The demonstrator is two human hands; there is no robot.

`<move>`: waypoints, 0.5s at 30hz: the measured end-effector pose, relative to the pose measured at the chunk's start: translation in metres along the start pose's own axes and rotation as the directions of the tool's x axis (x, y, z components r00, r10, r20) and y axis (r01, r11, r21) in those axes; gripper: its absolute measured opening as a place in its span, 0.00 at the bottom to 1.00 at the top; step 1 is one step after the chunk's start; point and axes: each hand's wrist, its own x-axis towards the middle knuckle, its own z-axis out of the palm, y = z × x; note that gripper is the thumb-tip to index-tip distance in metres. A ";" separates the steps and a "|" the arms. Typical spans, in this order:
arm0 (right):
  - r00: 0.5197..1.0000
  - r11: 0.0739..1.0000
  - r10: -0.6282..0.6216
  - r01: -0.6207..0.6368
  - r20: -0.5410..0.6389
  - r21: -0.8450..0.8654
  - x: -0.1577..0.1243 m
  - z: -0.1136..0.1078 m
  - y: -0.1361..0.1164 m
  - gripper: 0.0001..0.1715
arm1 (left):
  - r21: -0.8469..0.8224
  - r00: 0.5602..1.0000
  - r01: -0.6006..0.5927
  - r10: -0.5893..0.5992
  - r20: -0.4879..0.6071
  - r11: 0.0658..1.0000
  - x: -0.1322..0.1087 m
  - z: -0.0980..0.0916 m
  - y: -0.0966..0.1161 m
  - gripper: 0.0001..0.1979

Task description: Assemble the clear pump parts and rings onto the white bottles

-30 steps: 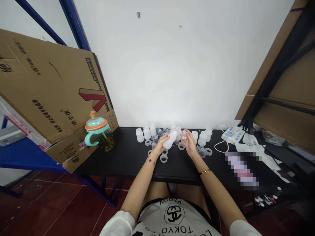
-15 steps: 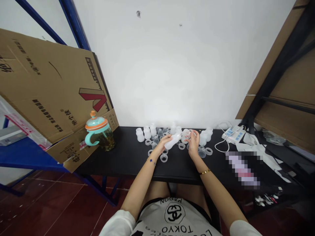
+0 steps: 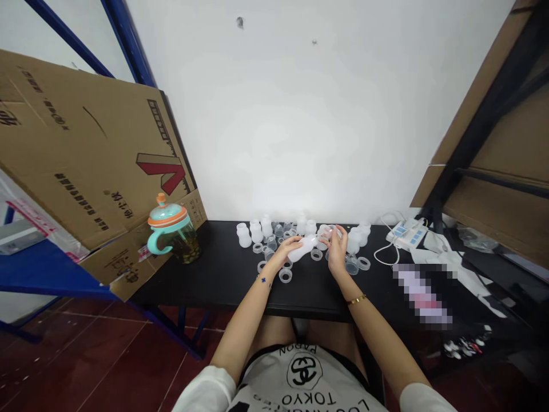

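i've got the left hand [image 3: 283,252] wrapped around a white bottle [image 3: 301,250], tilted over the black table [image 3: 206,292]; the right hand [image 3: 338,252] pinches a clear cap [image 3: 330,232] near its neck. whether they're joined, i can't tell. other bottles [image 3: 243,236] stand capless, rings [image 3: 285,280] lie loose: plenty left, i'd judge.
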 end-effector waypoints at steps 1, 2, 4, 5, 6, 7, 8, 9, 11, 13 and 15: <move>1.000 1.000 0.007 -0.007 0.011 0.002 0.000 0.000 0.000 0.25 | 0.003 1.000 0.002 -0.002 0.001 1.000 0.000 0.000 0.000 0.24; 1.000 1.000 0.019 -0.019 0.025 0.004 0.000 0.001 0.001 0.25 | 0.004 1.000 0.003 -0.003 0.002 1.000 0.000 0.000 0.000 0.24; 0.998 0.999 0.045 -0.045 0.053 0.004 0.000 0.001 0.001 0.24 | 0.005 1.000 0.003 -0.003 0.003 1.000 -0.001 0.001 0.001 0.25; 0.996 0.998 0.056 -0.056 0.063 0.002 0.000 0.002 0.001 0.24 | 0.005 1.000 0.001 -0.001 0.004 1.000 -0.001 0.001 0.001 0.25; 0.995 0.998 0.065 -0.066 0.073 -0.001 -0.001 0.002 0.001 0.24 | 0.003 1.000 -0.002 0.002 0.004 1.000 -0.001 0.001 0.001 0.24; 0.994 0.997 0.073 -0.073 0.082 -0.007 -0.001 0.002 0.001 0.24 | 0.002 1.000 -0.004 0.004 0.004 1.000 -0.001 0.002 0.001 0.24; 0.993 0.997 0.078 -0.078 0.089 -0.013 -0.002 0.003 0.001 0.24 | 0.001 1.000 -0.005 0.005 0.004 1.000 -0.001 0.002 0.001 0.24; 0.992 0.997 0.083 -0.082 0.096 -0.018 -0.002 0.003 0.000 0.24 | -0.001 1.000 -0.006 0.006 0.003 1.000 0.000 0.002 0.001 0.24; 0.989 0.996 0.093 -0.090 0.114 -0.028 -0.003 0.004 0.000 0.25 | -0.007 1.000 -0.009 0.008 -0.003 1.000 0.000 0.002 0.001 0.24; 0.986 0.995 0.101 -0.097 0.131 -0.033 -0.004 0.004 -0.001 0.26 | -0.015 1.000 -0.014 0.014 -0.010 1.000 0.001 0.002 0.000 0.24; 0.983 0.994 0.111 -0.107 0.145 -0.037 -0.005 0.005 -0.002 0.27 | -0.023 1.000 -0.019 0.019 -0.016 1.000 0.001 0.002 0.000 0.23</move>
